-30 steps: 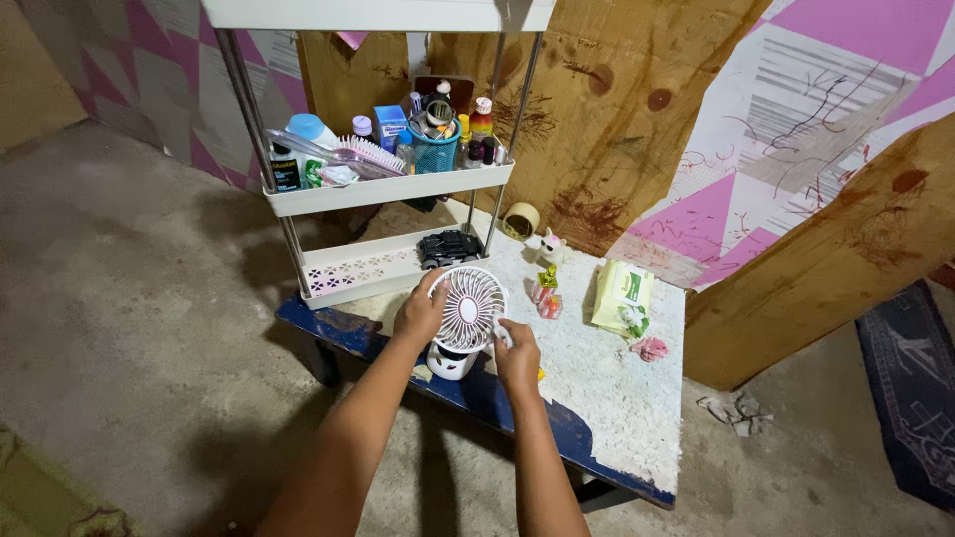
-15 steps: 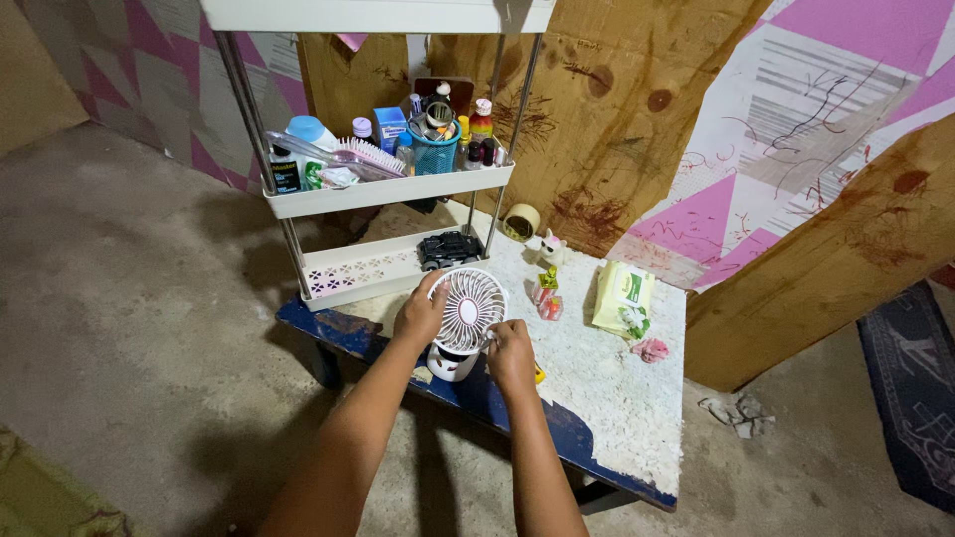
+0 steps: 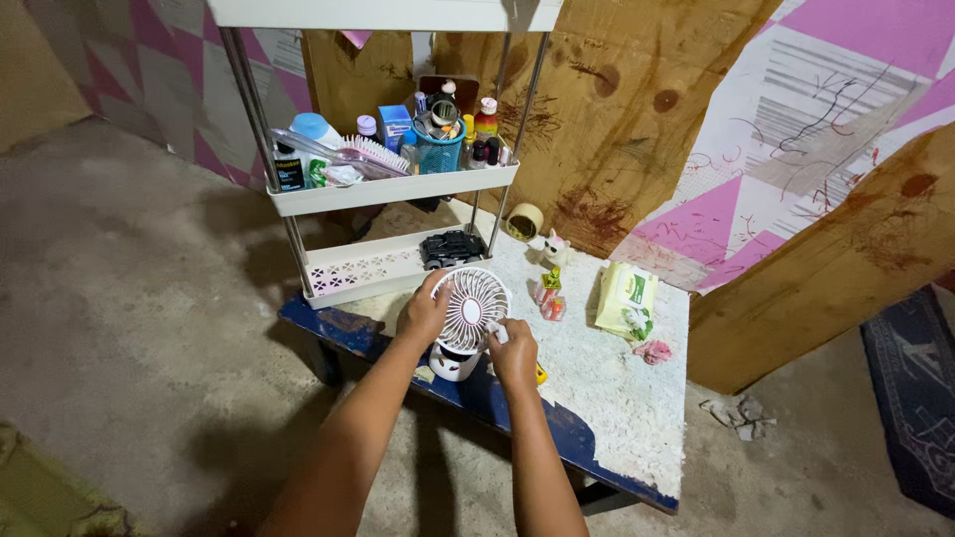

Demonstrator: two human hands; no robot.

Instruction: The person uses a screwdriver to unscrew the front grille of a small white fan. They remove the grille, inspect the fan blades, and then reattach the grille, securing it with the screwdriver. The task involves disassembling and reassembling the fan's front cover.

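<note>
Room: a rough concrete floor [image 3: 129, 328] with plywood boards [image 3: 617, 89] leaning against a wall patterned in pink, white and grey diamonds.
Surface: a low table [image 3: 617, 398], its top speckled white, its near edge painted blue and chipped.
Far left: a white two-tier shelf rack [image 3: 388, 189] on metal posts stands on the table's left end.
Upper tier: a dark bottle [image 3: 288, 167], a pink comb [image 3: 373, 154], a teal mesh cup [image 3: 438, 149] stuffed with small items, and a red-capped bottle [image 3: 485, 117], all crowded together.
Lower tier: a black object [image 3: 453, 247] lies at its right end, just behind the fan.
Left hand: the left hand [image 3: 423, 313] grips the left rim of the fan's grille, fingers curled around it.
Fan: a small white desk fan [image 3: 470, 313] stands upright on its base near the table's front edge, between the two hands, round grille tilted up towards the camera.
Right hand: the right hand [image 3: 515, 348] is closed against the lower right of the grille, pinching something small and white there; I cannot tell what it is.
Behind the fan: a roll of tape [image 3: 524, 221] sits by the boards, with a little white toy figure [image 3: 552, 249] near it.
Right of the fan: small colourful packets [image 3: 547, 296] lie just beside it.
Further right: a pale green packet of wipes [image 3: 625, 298] lies flat, with a pink crumpled scrap [image 3: 654, 350] near its lower corner.
Far right: a dark blue mat [image 3: 910, 398] lies on the floor, well apart from the table.
</note>
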